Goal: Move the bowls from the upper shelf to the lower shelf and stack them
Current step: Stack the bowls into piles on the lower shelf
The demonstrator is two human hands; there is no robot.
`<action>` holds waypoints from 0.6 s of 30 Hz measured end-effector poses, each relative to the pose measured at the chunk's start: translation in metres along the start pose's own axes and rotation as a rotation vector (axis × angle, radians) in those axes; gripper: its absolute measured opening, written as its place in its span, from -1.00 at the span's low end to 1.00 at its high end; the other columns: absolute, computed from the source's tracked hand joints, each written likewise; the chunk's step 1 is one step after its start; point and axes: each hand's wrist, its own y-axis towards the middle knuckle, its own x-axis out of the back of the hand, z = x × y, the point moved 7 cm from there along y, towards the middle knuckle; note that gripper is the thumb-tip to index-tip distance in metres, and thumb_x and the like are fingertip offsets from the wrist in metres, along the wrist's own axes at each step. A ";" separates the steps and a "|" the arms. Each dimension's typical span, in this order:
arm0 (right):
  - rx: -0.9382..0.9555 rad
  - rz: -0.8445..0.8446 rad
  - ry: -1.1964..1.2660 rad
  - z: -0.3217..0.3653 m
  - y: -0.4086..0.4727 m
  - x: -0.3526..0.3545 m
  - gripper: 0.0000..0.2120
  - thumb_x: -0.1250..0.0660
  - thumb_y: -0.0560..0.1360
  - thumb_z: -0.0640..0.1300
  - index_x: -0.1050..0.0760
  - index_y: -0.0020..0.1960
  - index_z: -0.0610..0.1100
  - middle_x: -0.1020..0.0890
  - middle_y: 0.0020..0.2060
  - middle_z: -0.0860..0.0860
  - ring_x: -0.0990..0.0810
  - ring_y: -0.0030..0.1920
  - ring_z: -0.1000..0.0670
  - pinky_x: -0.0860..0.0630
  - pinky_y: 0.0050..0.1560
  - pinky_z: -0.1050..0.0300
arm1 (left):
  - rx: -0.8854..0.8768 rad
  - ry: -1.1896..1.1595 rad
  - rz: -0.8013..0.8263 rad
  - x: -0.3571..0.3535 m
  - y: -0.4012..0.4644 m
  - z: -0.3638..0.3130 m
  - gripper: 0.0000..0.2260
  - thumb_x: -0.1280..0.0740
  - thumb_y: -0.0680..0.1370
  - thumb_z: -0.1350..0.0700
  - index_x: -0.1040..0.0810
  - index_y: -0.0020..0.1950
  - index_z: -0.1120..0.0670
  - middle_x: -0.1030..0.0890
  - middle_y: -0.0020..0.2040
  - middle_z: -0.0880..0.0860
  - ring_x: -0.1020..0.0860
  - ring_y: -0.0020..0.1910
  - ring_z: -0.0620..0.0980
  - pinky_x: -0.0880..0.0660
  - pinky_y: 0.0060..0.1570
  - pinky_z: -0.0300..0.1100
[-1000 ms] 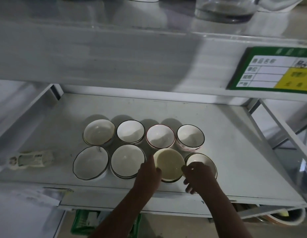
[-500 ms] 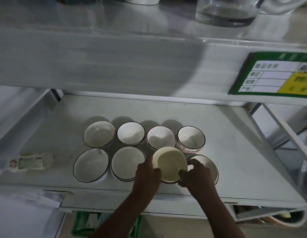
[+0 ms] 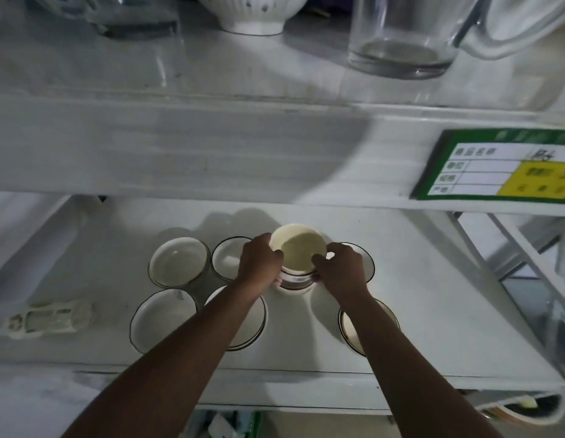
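Several white bowls sit on the lower shelf (image 3: 433,311). My left hand (image 3: 259,263) and my right hand (image 3: 339,263) both grip a cream bowl (image 3: 298,251) by its sides, holding it on top of the pink-rimmed bowl (image 3: 295,281) in the back row. The back row also holds a bowl at far left (image 3: 178,262), a second one (image 3: 226,259) partly behind my left hand, and one behind my right hand (image 3: 366,263). In the front row are a dark-rimmed bowl (image 3: 161,320), one under my left forearm (image 3: 252,324) and one under my right forearm (image 3: 347,327).
A small bottle (image 3: 50,320) lies on its side at the shelf's left. On the upper shelf stand a glass tumbler (image 3: 401,36), a ribbed white bowl (image 3: 252,14) and a glass jug (image 3: 521,23). A green and yellow label (image 3: 502,165) hangs on that shelf's front edge.
Both hands lifted the cream bowl from the front row and carried it back onto the pink-rimmed bowl. The view tilted up, showing more of the upper shelf.
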 end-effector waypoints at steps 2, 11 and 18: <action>-0.005 0.006 -0.041 -0.003 0.005 -0.006 -0.82 -0.35 0.44 -0.12 -0.59 -0.08 -0.25 -0.71 -0.23 -0.21 -0.68 -0.10 -0.19 -0.59 -0.02 -0.01 | 0.014 0.001 0.006 -0.002 0.007 0.004 -0.71 -0.19 0.37 0.19 -0.56 0.04 0.11 -0.67 -0.34 0.18 -0.66 -0.46 0.15 -0.65 -0.30 0.10; -0.018 0.038 -0.124 -0.011 0.011 -0.014 -0.74 -0.35 0.46 -0.10 -0.61 0.03 -0.27 -0.71 -0.14 -0.24 -0.66 -0.01 -0.23 -0.59 0.04 -0.03 | 0.009 -0.062 -0.006 -0.006 0.005 0.014 -0.84 -0.25 0.37 0.21 -0.53 -0.27 -0.05 -0.65 -0.39 0.15 -0.64 -0.53 0.13 -0.63 -0.41 0.10; -0.024 0.023 -0.221 -0.012 0.009 -0.019 -0.74 -0.34 0.48 -0.06 -0.61 0.08 -0.19 -0.72 -0.11 -0.15 -0.65 -0.01 -0.17 -0.51 -0.10 0.12 | -0.025 0.069 0.001 -0.004 0.003 0.018 -0.78 -0.27 0.42 0.21 -0.62 0.02 0.09 -0.68 -0.22 0.16 -0.68 -0.31 0.18 -0.65 -0.24 0.07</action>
